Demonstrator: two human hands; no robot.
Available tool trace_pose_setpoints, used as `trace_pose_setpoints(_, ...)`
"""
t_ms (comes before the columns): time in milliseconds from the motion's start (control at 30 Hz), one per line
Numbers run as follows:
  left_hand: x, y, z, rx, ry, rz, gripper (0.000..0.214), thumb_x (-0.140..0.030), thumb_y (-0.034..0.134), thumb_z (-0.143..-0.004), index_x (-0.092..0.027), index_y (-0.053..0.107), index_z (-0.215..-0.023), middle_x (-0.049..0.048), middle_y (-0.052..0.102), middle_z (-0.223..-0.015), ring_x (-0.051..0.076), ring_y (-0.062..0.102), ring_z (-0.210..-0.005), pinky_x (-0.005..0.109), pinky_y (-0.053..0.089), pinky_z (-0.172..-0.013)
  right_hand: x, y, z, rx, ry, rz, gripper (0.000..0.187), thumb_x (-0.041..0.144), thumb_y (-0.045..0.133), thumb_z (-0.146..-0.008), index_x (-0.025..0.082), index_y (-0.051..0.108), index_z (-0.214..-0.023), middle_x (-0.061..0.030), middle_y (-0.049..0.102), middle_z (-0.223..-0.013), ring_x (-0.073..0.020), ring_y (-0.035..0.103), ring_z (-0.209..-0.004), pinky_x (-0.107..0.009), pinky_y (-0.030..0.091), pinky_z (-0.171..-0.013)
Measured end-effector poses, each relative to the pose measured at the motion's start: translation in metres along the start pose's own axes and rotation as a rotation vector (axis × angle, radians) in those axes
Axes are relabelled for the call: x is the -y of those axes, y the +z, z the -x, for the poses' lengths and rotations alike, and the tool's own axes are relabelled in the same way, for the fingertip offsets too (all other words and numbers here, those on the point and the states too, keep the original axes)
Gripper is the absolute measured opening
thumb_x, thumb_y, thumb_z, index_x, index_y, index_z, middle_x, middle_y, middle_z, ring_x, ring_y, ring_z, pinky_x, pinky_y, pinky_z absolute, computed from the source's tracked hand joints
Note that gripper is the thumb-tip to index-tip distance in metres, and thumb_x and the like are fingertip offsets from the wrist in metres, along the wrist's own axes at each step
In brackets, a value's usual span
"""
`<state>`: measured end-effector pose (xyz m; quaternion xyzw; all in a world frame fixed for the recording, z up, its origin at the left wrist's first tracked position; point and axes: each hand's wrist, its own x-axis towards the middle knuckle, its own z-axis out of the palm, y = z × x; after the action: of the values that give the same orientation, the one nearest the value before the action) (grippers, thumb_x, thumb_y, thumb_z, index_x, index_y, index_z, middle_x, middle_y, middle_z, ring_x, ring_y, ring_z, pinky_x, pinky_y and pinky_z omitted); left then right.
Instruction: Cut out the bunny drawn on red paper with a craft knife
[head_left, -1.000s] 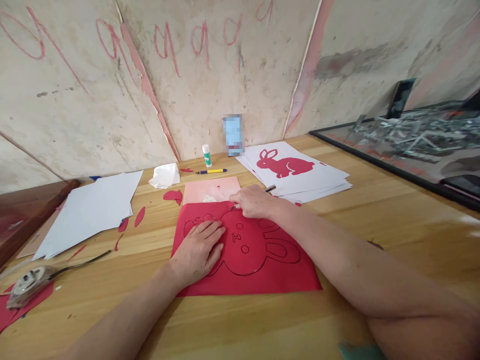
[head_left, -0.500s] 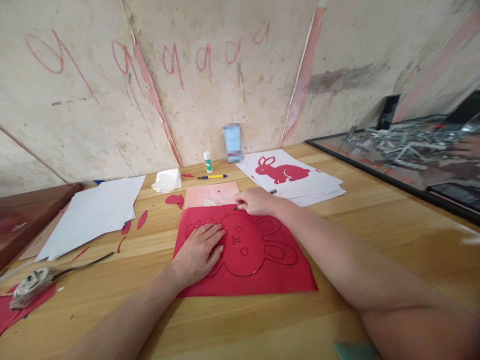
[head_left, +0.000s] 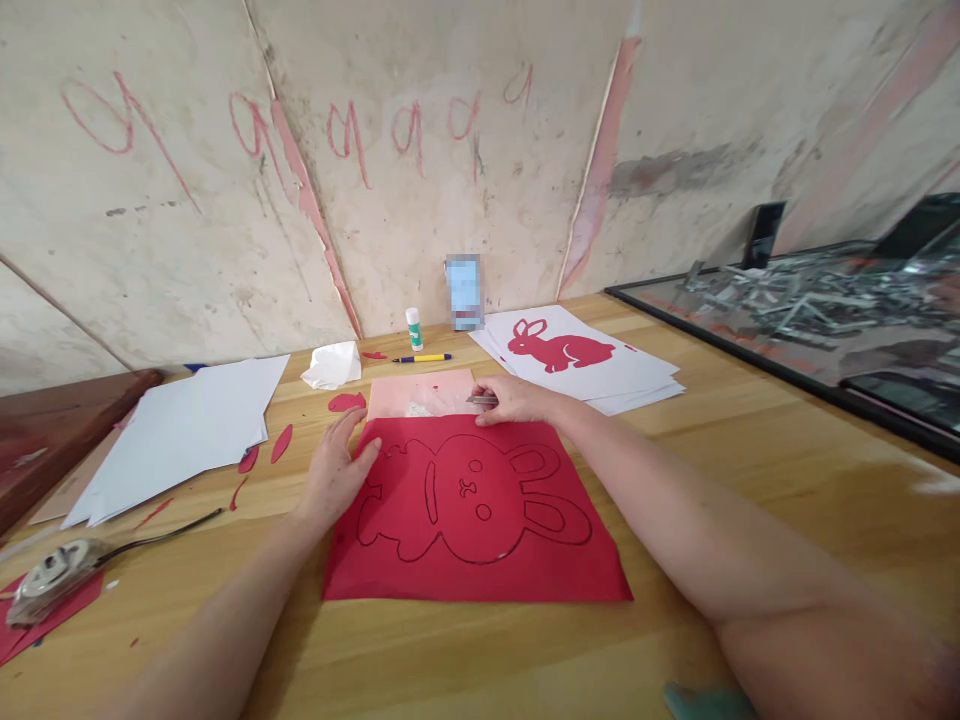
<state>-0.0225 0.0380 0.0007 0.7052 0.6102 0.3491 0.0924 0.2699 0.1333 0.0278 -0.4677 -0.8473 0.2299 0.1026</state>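
A red paper sheet (head_left: 480,560) with a black rabbit outline lies on the wooden table (head_left: 450,660) in front of me. My left hand (head_left: 336,468) rests at the sheet's upper left corner, fingers apart, thumb on the paper's edge. My right hand (head_left: 514,400) sits at the sheet's top edge, pinched round a small metal craft knife (head_left: 480,400). A pink sheet (head_left: 420,392) with white specks lies just beyond the red one.
White papers (head_left: 180,425) lie at left, a stack with a red rabbit (head_left: 559,348) at right. A glue stick (head_left: 414,328), pen (head_left: 424,357), crumpled tissue (head_left: 332,364), red scraps (head_left: 282,442) sit behind. A tape dispenser (head_left: 52,577) is near left, a glass frame (head_left: 810,300) far right.
My left hand has slid off the rabbit drawing to the sheet's upper left corner and opened. The red sheet has turned slightly. My right hand moved a little towards the top edge.
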Motion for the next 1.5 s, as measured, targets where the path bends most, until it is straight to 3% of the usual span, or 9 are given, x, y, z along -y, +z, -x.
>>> trace_pose_setpoints(267, 0.009, 0.003, -0.003, 0.042, -0.161, 0.030, 0.054, -0.044, 0.063, -0.074, -0.017, 0.055, -0.120, 0.0124, 0.062, -0.119, 0.032, 0.054, -0.115, 0.050, 0.038, -0.100, 0.001, -0.004, 0.004, 0.051, -0.009, -0.047, 0.018, 0.014, 0.062, -0.064, 0.017, 0.063, -0.081, 0.0003, 0.065, -0.077, -0.0131, 0.057, -0.069, -0.021, 0.037, -0.058)
trace_pose_setpoints(433, 0.003, -0.001, -0.003, -0.003, -0.232, 0.193, 0.066, -0.043, 0.072, -0.068, -0.018, 0.051, -0.126, 0.0141, 0.061, -0.122, 0.033, 0.054, -0.117, 0.050, 0.040, -0.098, 0.007, -0.007, 0.005, -0.058, -0.011, -0.017, 0.011, 0.016, 0.058, -0.070, 0.017, 0.064, -0.079, -0.0005, 0.065, -0.076, -0.0138, 0.057, -0.071, -0.022, 0.037, -0.061)
trace_pose_setpoints(567, -0.001, -0.005, -0.003, -0.020, -0.276, 0.425, 0.072, -0.042, 0.072, -0.070, -0.018, 0.043, -0.131, 0.0102, 0.068, -0.107, 0.028, 0.064, -0.102, 0.043, 0.050, -0.088, 0.006, -0.005, 0.003, -0.175, -0.020, 0.027, 0.013, 0.019, 0.057, -0.074, 0.019, 0.064, -0.085, -0.0013, 0.068, -0.087, -0.0151, 0.059, -0.081, -0.024, 0.037, -0.065)
trace_pose_setpoints(700, -0.001, -0.004, -0.003, 0.036, -0.321, 0.662, 0.057, -0.041, 0.073, -0.068, -0.016, 0.054, -0.116, 0.0062, 0.072, -0.091, 0.024, 0.070, -0.077, 0.038, 0.058, -0.071, 0.007, -0.001, 0.003, -0.248, -0.006, 0.075, 0.021, 0.023, 0.054, -0.079, 0.023, 0.064, -0.098, -0.0004, 0.069, -0.098, -0.0155, 0.059, -0.089, -0.025, 0.038, -0.070)
trace_pose_setpoints(867, 0.005, -0.004, -0.005, 0.014, -0.393, 0.791, 0.052, -0.036, 0.078, -0.064, -0.016, 0.057, -0.108, 0.0059, 0.072, -0.089, 0.022, 0.070, -0.074, 0.037, 0.058, -0.070, 0.005, 0.001, 0.003, -0.251, 0.055, 0.166, 0.029, 0.037, 0.059, -0.078, 0.023, 0.064, -0.103, -0.0035, 0.069, -0.103, -0.0211, 0.060, -0.094, -0.029, 0.039, -0.070)
trace_pose_setpoints(1100, 0.012, -0.003, -0.006, -0.088, -0.467, 0.771, 0.055, -0.027, 0.079, -0.063, -0.015, 0.057, -0.111, 0.0069, 0.071, -0.090, 0.022, 0.070, -0.078, 0.034, 0.058, -0.069, -0.008, -0.001, -0.001, -0.188, 0.207, 0.233, 0.033, 0.037, 0.061, -0.074, 0.023, 0.066, -0.105, -0.0064, 0.068, -0.106, -0.0246, 0.061, -0.094, -0.029, 0.041, -0.068)
trace_pose_setpoints(1333, 0.006, -0.005, -0.007, -0.043, -0.459, 0.705, 0.041, -0.021, 0.071, -0.067, -0.015, 0.060, -0.105, 0.0086, 0.071, -0.089, 0.024, 0.070, -0.075, 0.036, 0.059, -0.066, -0.008, 0.000, -0.001, -0.262, 0.218, 0.208, 0.030, 0.033, 0.056, -0.078, 0.026, 0.067, -0.106, -0.0042, 0.069, -0.103, -0.0225, 0.060, -0.093, -0.028, 0.040, -0.068)
trace_pose_setpoints(1433, 0.007, -0.007, -0.009, -0.061, -0.443, 0.597, 0.046, -0.023, 0.069, -0.068, -0.013, 0.057, -0.111, 0.0123, 0.069, -0.098, 0.029, 0.069, -0.088, 0.045, 0.057, -0.076, -0.009, 0.001, -0.002, -0.283, 0.194, 0.174, 0.031, 0.033, 0.057, -0.078, 0.027, 0.066, -0.107, -0.0032, 0.068, -0.105, -0.0213, 0.060, -0.093, -0.027, 0.040, -0.068)
trace_pose_setpoints(1500, 0.005, -0.008, -0.010, -0.131, -0.426, 0.504, 0.061, -0.024, 0.070, -0.067, -0.013, 0.050, -0.123, 0.0161, 0.061, -0.119, 0.033, 0.058, -0.112, 0.053, 0.046, -0.095, -0.010, 0.001, -0.003, -0.278, 0.177, 0.146, 0.029, 0.032, 0.058, -0.077, 0.026, 0.067, -0.104, -0.0024, 0.069, -0.101, -0.0198, 0.060, -0.089, -0.026, 0.039, -0.066)
